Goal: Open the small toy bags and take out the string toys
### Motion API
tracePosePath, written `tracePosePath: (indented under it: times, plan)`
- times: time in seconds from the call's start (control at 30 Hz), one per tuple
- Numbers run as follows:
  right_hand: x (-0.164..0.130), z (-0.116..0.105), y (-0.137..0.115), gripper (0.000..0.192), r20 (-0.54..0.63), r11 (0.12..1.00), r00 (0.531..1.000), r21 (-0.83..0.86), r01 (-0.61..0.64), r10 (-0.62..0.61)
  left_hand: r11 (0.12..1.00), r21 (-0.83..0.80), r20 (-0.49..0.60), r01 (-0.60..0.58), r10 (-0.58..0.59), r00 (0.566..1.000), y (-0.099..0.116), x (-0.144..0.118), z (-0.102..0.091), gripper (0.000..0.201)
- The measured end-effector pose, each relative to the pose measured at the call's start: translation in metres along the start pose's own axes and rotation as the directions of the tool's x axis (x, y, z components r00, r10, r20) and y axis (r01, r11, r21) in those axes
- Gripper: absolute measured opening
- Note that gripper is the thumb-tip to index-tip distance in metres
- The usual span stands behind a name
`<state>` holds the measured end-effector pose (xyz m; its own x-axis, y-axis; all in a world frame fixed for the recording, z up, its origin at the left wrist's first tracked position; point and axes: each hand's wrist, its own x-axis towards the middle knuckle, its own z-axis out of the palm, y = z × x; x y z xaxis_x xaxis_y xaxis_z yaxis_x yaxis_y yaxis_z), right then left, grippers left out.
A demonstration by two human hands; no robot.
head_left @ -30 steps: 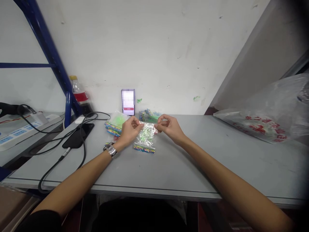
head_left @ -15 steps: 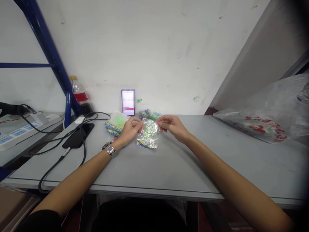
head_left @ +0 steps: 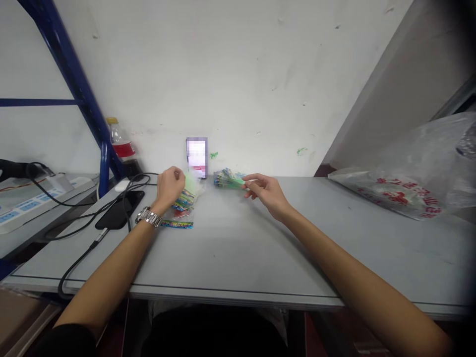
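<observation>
Even bright light; soft shadows; edges warped, dark corners

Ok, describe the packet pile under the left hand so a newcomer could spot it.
On the grey table, find the phone propped against the wall. The pile of clear packets lies just left of and before it, under the left hand. Unlike the flat green stack, it shows multicoloured strips.

two phones (head_left: 197, 156), one bottle (head_left: 118, 140), two hands (head_left: 169, 184)

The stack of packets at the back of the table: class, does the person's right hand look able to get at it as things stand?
Probably yes. The right hand is already at the stack of packets, fingertips at its edge, with nothing between them.
</observation>
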<state>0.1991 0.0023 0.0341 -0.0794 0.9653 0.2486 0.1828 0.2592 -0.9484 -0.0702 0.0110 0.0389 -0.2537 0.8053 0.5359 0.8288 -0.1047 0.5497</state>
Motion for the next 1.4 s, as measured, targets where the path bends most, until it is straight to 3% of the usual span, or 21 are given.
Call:
tracePosePath:
  times: [0.13,0.27,0.7,0.87,0.97,1.03,1.17,1.23,1.33,1.4]
  plan:
    - [0.000,0.000,0.001,0.014,0.004,0.999,1.000,-0.028,-0.015,0.015,0.954,0.296,0.022,0.036,-0.044,0.999,-0.014,0.003,-0.002,0.024]
    - [-0.001,0.001,0.000,0.009,0.000,0.998,0.999,-0.059,-0.034,0.034,0.897,0.441,0.038,0.030,-0.053,0.998,-0.014,0.000,0.000,0.031]
    - [0.001,0.001,0.005,0.011,0.024,0.987,1.000,-0.163,-0.015,0.019,0.889,0.456,0.037,0.042,-0.066,0.997,-0.009,-0.002,-0.002,0.033]
    - [0.002,0.000,0.009,0.016,0.023,0.973,1.000,-0.230,0.023,-0.018,0.868,0.489,-0.026,0.087,-0.086,0.996,-0.005,-0.005,-0.005,0.036]
    - [0.003,-0.001,0.010,0.016,0.019,0.957,0.998,-0.282,0.065,-0.062,0.833,0.525,-0.086,0.176,-0.154,0.984,-0.006,-0.007,-0.011,0.039]
    - [0.003,-0.002,0.011,0.017,0.027,0.941,0.996,-0.326,0.090,-0.086,0.811,0.516,-0.092,0.275,-0.267,0.959,-0.009,-0.006,-0.014,0.043]
    - [0.003,-0.003,0.013,0.019,0.043,0.898,0.990,-0.418,0.138,-0.132,0.779,0.470,0.015,0.415,-0.478,0.878,-0.014,-0.004,-0.017,0.050]
    - [0.005,-0.004,0.017,0.021,0.042,0.868,0.986,-0.469,0.163,-0.163,0.782,0.486,0.009,0.390,-0.451,0.893,-0.014,-0.005,-0.017,0.050]
    - [0.008,-0.005,0.026,0.028,0.049,0.798,0.971,-0.561,0.220,-0.234,0.797,0.555,-0.111,0.238,-0.213,0.971,-0.008,-0.008,-0.015,0.044]
    - [0.011,-0.007,0.034,0.035,0.075,0.716,0.953,-0.643,0.271,-0.293,0.811,0.572,-0.088,0.121,-0.087,0.992,-0.001,-0.011,-0.015,0.044]
